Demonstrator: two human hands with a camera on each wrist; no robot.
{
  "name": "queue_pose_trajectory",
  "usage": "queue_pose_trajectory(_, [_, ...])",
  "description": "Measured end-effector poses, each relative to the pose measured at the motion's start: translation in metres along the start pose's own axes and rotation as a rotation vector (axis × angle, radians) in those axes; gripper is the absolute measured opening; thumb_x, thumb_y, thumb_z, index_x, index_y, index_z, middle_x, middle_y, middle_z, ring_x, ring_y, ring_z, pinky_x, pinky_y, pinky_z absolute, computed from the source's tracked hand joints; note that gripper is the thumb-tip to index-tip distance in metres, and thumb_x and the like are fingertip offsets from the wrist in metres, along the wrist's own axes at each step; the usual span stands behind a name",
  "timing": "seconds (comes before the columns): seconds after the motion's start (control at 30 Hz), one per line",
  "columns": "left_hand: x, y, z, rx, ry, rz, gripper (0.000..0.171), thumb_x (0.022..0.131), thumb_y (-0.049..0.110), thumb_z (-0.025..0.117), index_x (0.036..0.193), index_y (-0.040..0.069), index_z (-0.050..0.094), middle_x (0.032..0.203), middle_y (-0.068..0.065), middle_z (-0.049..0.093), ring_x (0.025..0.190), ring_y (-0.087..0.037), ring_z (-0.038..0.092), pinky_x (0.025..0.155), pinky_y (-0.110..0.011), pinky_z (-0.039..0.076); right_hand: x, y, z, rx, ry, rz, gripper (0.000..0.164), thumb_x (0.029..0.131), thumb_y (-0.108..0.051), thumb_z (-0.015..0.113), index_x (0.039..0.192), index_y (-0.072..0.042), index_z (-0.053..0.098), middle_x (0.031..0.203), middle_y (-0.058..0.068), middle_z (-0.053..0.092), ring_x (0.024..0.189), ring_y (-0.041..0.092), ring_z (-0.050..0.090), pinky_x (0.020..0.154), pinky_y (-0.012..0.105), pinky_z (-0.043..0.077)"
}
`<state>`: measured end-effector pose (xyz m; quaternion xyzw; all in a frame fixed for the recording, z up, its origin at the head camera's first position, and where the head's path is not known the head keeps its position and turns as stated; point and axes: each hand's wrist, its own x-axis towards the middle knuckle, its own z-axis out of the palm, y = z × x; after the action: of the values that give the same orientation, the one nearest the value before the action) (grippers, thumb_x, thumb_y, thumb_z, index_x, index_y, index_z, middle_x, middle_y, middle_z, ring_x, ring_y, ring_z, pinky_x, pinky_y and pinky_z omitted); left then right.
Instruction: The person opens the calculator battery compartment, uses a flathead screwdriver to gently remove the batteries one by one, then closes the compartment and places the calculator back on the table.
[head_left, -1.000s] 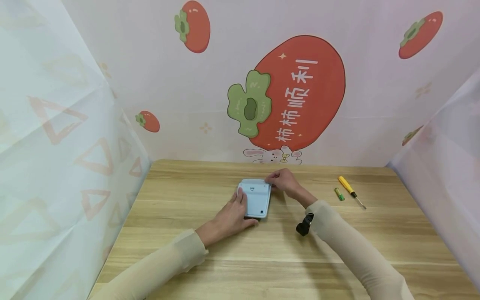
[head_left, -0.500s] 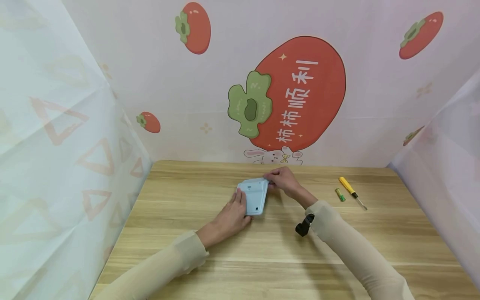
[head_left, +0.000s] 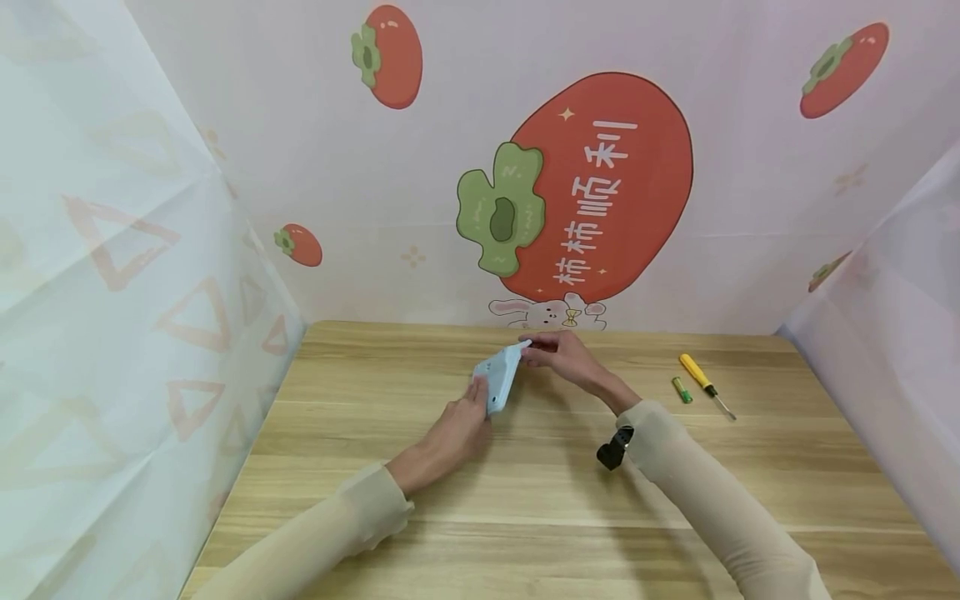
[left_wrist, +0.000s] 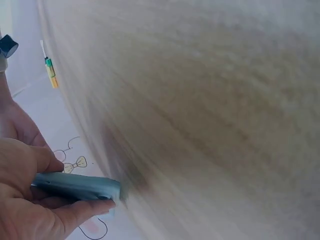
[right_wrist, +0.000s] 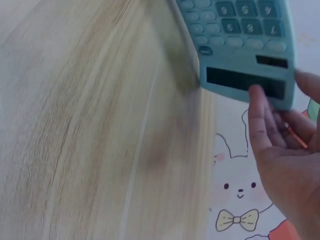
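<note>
A light blue calculator [head_left: 498, 372] is tilted up over the table, its plain back toward the head camera. My left hand [head_left: 459, 423] grips its near left side; the left wrist view shows the calculator's edge [left_wrist: 80, 186] between thumb and fingers. At the far corner my right hand [head_left: 567, 360] pinches the display end. In the right wrist view the keys and dark display [right_wrist: 240, 80] face that camera, with one fingertip over the display and the thumb at the edge.
To the right on the wooden table [head_left: 570, 517] lie a green battery [head_left: 682, 390] and a yellow-handled screwdriver [head_left: 707, 384]. White printed sheets [head_left: 390, 192] stand behind and along both sides. A black wristband [head_left: 615, 448] is on the right wrist.
The calculator has tipped from nearly flat to steeply tilted, its right side rising and turning leftward. The right hand has moved slightly left with it; the left hand keeps hold.
</note>
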<state>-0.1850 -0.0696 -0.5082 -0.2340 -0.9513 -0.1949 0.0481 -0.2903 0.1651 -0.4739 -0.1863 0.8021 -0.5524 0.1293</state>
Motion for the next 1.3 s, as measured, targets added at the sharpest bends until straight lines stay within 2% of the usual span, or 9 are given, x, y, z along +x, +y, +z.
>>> queue_pose_trajectory(0.13, [0.000, 0.001, -0.002, -0.050, 0.015, 0.010, 0.065, 0.099, 0.001, 0.069, 0.150, -0.020, 0.036, 0.132, -0.042, 0.062, 0.103, -0.045, 0.075, 0.071, -0.043, 0.066, 0.000, 0.004, -0.002, -0.042, 0.029, -0.051, 0.040, 0.102, -0.015, 0.073, 0.137, 0.002, 0.067, 0.118, 0.015, 0.077, 0.110, 0.043, 0.073, 0.098, 0.054, 0.059])
queue_pose_trajectory(0.23, [0.002, 0.003, -0.003, -0.101, 0.016, 0.028, 0.060, 0.102, 0.003, 0.064, 0.151, -0.019, 0.036, 0.123, -0.040, 0.067, 0.094, -0.040, 0.077, 0.061, -0.039, 0.064, 0.002, 0.008, -0.003, -0.046, 0.071, -0.091, 0.036, 0.101, -0.013, 0.074, 0.133, 0.003, 0.071, 0.115, 0.015, 0.077, 0.104, 0.039, 0.075, 0.094, 0.054, 0.061])
queue_pose_trajectory(0.37, [0.004, 0.006, -0.007, -0.190, -0.006, 0.047, 0.057, 0.105, 0.005, 0.059, 0.152, -0.018, 0.038, 0.124, -0.036, 0.068, 0.091, -0.032, 0.076, 0.062, -0.035, 0.063, 0.002, 0.009, -0.003, -0.067, 0.137, -0.147, 0.031, 0.100, -0.011, 0.075, 0.128, 0.003, 0.074, 0.111, 0.017, 0.076, 0.094, 0.033, 0.075, 0.086, 0.054, 0.063])
queue_pose_trajectory(0.57, [0.007, 0.010, -0.012, -0.375, -0.069, 0.052, 0.054, 0.108, 0.010, 0.057, 0.153, -0.015, 0.041, 0.137, -0.032, 0.064, 0.092, -0.022, 0.069, 0.063, -0.026, 0.056, 0.002, 0.008, -0.005, -0.166, 0.216, -0.152, 0.024, 0.098, -0.018, 0.079, 0.115, -0.002, 0.080, 0.113, 0.011, 0.073, 0.098, 0.021, 0.067, 0.081, 0.030, 0.059])
queue_pose_trajectory(0.67, [0.007, 0.011, -0.013, -0.410, -0.075, 0.054, 0.053, 0.110, 0.012, 0.057, 0.153, -0.014, 0.042, 0.142, -0.031, 0.061, 0.104, -0.021, 0.068, 0.070, -0.026, 0.056, 0.002, 0.008, -0.006, -0.130, 0.207, -0.119, 0.021, 0.098, -0.018, 0.078, 0.111, -0.001, 0.081, 0.116, 0.013, 0.074, 0.100, 0.018, 0.068, 0.088, 0.033, 0.061])
queue_pose_trajectory(0.8, [0.007, 0.010, -0.013, -0.456, -0.077, 0.051, 0.055, 0.110, 0.012, 0.057, 0.155, -0.012, 0.039, 0.145, -0.030, 0.060, 0.118, -0.026, 0.068, 0.081, -0.032, 0.061, 0.002, 0.009, -0.008, -0.066, 0.172, -0.110, 0.023, 0.100, -0.016, 0.075, 0.115, 0.001, 0.080, 0.122, 0.017, 0.073, 0.101, 0.019, 0.071, 0.090, 0.038, 0.063])
queue_pose_trajectory(0.9, [0.006, 0.008, -0.012, -0.482, -0.079, 0.049, 0.056, 0.110, 0.013, 0.057, 0.156, -0.013, 0.038, 0.145, -0.030, 0.059, 0.126, -0.032, 0.066, 0.090, -0.037, 0.062, 0.001, 0.009, -0.009, -0.062, 0.161, -0.118, 0.025, 0.101, -0.015, 0.075, 0.119, 0.001, 0.079, 0.127, 0.018, 0.072, 0.105, 0.019, 0.070, 0.088, 0.027, 0.062])
queue_pose_trajectory(1.03, [0.006, 0.004, -0.011, -0.508, -0.068, 0.049, 0.055, 0.109, 0.012, 0.059, 0.153, -0.014, 0.041, 0.142, -0.032, 0.061, 0.123, -0.034, 0.068, 0.088, -0.037, 0.063, 0.000, 0.007, -0.011, -0.094, 0.172, -0.120, 0.024, 0.100, -0.013, 0.075, 0.119, 0.002, 0.079, 0.126, 0.018, 0.073, 0.100, 0.015, 0.066, 0.082, 0.018, 0.056])
queue_pose_trajectory(1.3, [0.009, 0.001, -0.012, -0.642, -0.020, -0.014, 0.056, 0.100, 0.004, 0.072, 0.148, -0.013, 0.048, 0.132, -0.030, 0.068, 0.115, -0.035, 0.073, 0.087, -0.030, 0.063, 0.001, 0.003, -0.015, -0.127, 0.157, -0.165, 0.021, 0.100, -0.011, 0.075, 0.116, 0.002, 0.079, 0.109, 0.017, 0.077, 0.082, 0.015, 0.059, 0.069, 0.021, 0.049])
